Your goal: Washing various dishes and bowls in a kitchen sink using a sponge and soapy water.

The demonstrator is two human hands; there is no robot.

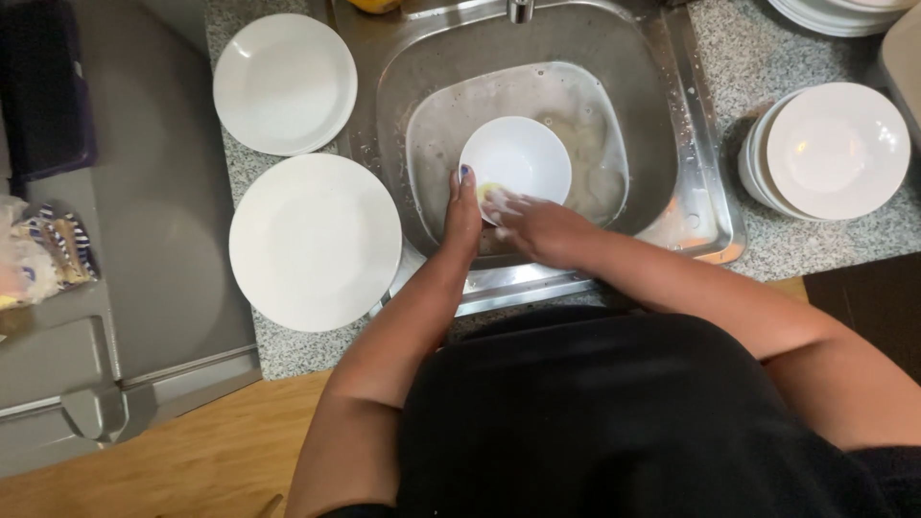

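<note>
So your left hand [463, 213] is gripping the rim of the white bowl [518, 158] down in the steel sink [662, 144], while your right hand [537, 225] is closed on a soapy yellow sponge [491, 194] at its edge. Looks mid-scrub to me. Two white plates [312, 240] sit on the desk [767, 67] to your left, and the stack of bowls [830, 153] on the right looks untouched.

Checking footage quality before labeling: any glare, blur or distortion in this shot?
Head view: wide-angle lens bends the counter edges; soft glare on the wet sink steel; right hand slightly smeared at its soapy fingertips; left hand and bowl fairly sharp; plates bright, nearly washed out.
</note>
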